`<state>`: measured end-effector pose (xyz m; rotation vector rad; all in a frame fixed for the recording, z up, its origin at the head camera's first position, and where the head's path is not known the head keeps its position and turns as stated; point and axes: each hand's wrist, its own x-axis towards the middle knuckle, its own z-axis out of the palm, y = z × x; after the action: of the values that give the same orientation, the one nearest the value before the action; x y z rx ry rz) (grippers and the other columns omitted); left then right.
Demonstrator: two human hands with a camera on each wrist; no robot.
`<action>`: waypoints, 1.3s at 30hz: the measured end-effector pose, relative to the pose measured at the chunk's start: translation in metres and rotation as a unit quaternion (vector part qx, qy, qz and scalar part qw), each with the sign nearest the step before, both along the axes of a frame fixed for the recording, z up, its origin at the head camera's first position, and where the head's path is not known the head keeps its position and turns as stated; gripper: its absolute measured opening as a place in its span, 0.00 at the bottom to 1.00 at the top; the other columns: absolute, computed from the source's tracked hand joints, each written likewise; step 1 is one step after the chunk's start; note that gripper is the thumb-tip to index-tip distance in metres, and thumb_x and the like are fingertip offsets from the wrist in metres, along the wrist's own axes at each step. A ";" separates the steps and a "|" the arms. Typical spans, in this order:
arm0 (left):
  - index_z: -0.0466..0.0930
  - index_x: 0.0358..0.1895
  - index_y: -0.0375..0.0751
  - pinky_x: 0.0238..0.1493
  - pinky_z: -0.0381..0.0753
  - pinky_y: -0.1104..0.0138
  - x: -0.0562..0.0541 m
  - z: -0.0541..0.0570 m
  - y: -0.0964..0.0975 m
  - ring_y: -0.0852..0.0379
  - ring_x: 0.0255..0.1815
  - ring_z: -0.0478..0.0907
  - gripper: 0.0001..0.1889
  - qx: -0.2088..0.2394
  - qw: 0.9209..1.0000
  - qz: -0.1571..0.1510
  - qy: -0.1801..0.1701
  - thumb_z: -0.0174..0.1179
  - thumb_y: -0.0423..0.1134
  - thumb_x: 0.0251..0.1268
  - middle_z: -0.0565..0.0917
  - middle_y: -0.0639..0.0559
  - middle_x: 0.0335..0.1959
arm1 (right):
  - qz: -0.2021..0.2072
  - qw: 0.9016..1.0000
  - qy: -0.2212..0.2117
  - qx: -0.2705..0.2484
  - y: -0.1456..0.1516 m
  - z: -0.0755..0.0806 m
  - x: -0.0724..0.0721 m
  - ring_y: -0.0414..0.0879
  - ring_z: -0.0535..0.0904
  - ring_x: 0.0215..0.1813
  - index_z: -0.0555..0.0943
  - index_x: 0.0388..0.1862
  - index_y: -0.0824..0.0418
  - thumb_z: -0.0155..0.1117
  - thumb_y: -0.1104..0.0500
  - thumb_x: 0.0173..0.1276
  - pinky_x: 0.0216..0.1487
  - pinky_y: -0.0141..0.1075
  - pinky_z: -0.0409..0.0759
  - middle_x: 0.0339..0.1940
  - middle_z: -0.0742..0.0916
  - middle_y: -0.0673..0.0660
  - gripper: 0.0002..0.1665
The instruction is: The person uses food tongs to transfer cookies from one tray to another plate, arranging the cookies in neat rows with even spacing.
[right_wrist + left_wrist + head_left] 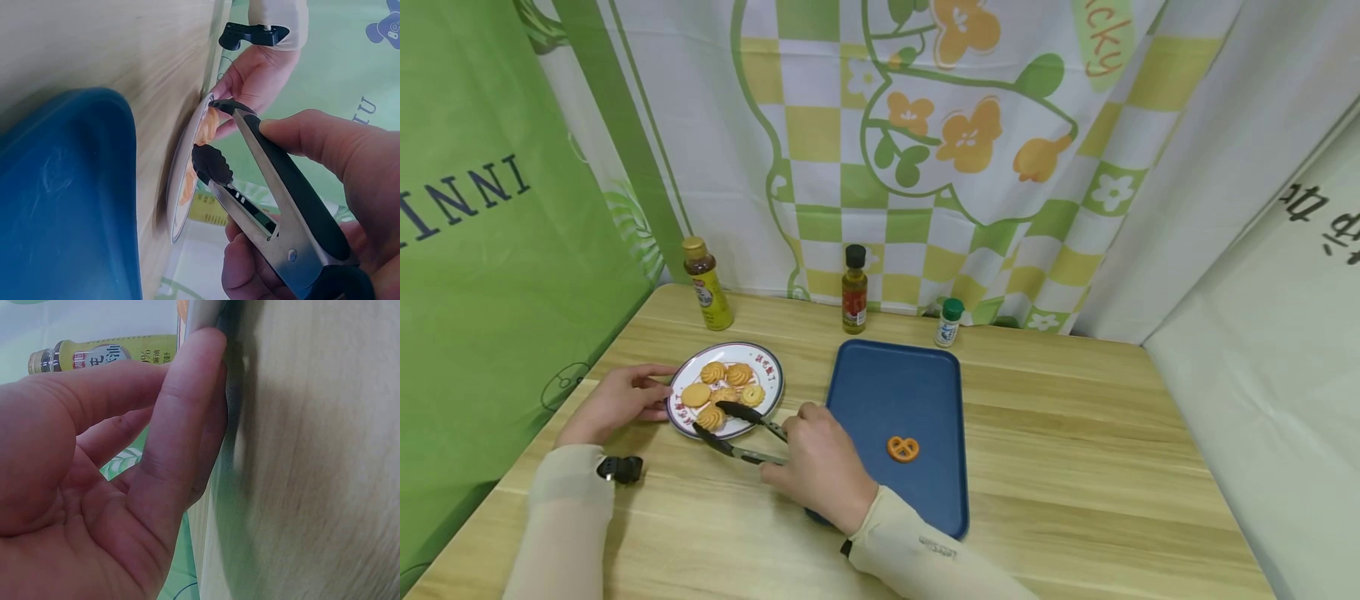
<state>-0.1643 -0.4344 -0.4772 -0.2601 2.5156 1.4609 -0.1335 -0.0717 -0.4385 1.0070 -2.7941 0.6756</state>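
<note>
My left hand (617,400) holds the left rim of a white plate (772,360), its fingertips at the edge. Several golden cookies (713,372) lie on the plate, most of them swirled. My right hand (823,467) grips metal kitchen tongs (275,206) with black tips and dark handle covers. The tongs' tips stand apart over the plate's front, near a swirled cookie (710,418); whether they touch it I cannot tell. To the right, a blue tray (895,383) carries one pretzel (902,449). My right forearm covers the tray's lower left part.
Along the table's back stand a yellow-labelled sauce bottle (709,292), a black-capped oil bottle (854,296) and a small green-capped shaker (949,323). A patterned curtain (820,133) hangs behind the wooden table (1075,450).
</note>
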 end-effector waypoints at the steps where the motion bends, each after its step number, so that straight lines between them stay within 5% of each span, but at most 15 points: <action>1: 0.61 0.84 0.19 0.45 0.98 0.66 0.000 0.000 0.000 0.64 0.38 0.89 0.28 0.001 1.000 0.000 0.001 0.52 0.30 0.90 0.86 0.30 0.54 | 0.001 1.000 0.001 0.001 -0.002 0.000 0.000 0.41 0.73 0.33 0.86 0.26 0.58 0.87 0.47 0.59 0.30 0.32 0.74 0.31 0.82 0.50 0.20; 26: 0.62 0.83 0.19 0.44 0.97 0.67 0.001 0.001 0.001 0.64 0.37 0.89 0.28 -0.006 1.000 0.000 0.002 0.52 0.30 0.90 0.87 0.30 0.54 | -0.006 1.000 -0.010 0.024 -0.008 0.003 0.000 0.43 0.77 0.36 0.89 0.31 0.59 0.86 0.43 0.61 0.33 0.33 0.79 0.35 0.84 0.52 0.22; 39: 0.64 0.83 0.21 0.44 0.97 0.67 0.000 -0.001 -0.001 0.63 0.38 0.90 0.28 -0.016 1.000 0.000 -0.003 0.53 0.33 0.90 0.87 0.30 0.55 | -0.020 0.999 -0.034 0.000 0.011 0.007 0.001 0.44 0.80 0.43 0.93 0.51 0.63 0.87 0.45 0.60 0.40 0.33 0.83 0.43 0.87 0.53 0.28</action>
<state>-0.1638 -0.4354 -0.4779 -0.2690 2.5371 1.4181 -0.1321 -0.0605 -0.4320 0.9437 -2.8640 0.7179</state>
